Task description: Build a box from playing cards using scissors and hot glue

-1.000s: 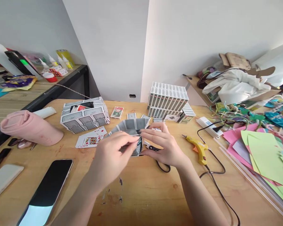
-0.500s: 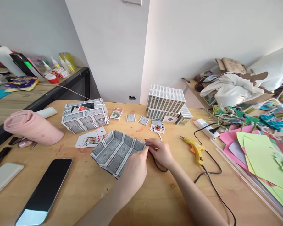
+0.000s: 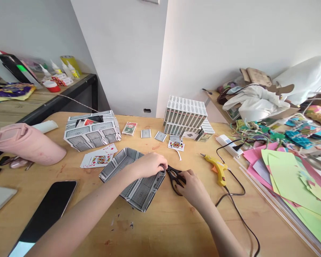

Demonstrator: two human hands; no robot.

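Note:
An open box made of grey-backed playing cards (image 3: 143, 194) rests on the table in front of me. My left hand (image 3: 153, 165) reaches over it, its fingers closed on the right rim near the far corner. A pair of black-handled scissors (image 3: 173, 176) lies just right of that corner. My right hand (image 3: 194, 185) has its fingers around the scissors' handles. The blades are mostly hidden near my left fingertips.
A yellow glue gun (image 3: 216, 167) with a black cord lies to the right. Behind stand a card-covered box (image 3: 93, 134) and stacked card packs (image 3: 186, 112). Loose playing cards (image 3: 96, 159), a phone (image 3: 45, 214) and a pink roll (image 3: 29, 144) are on the left.
My right hand has moved from the box's rim down to the scissors. My left hand has shifted up along the rim, and the box has turned slightly.

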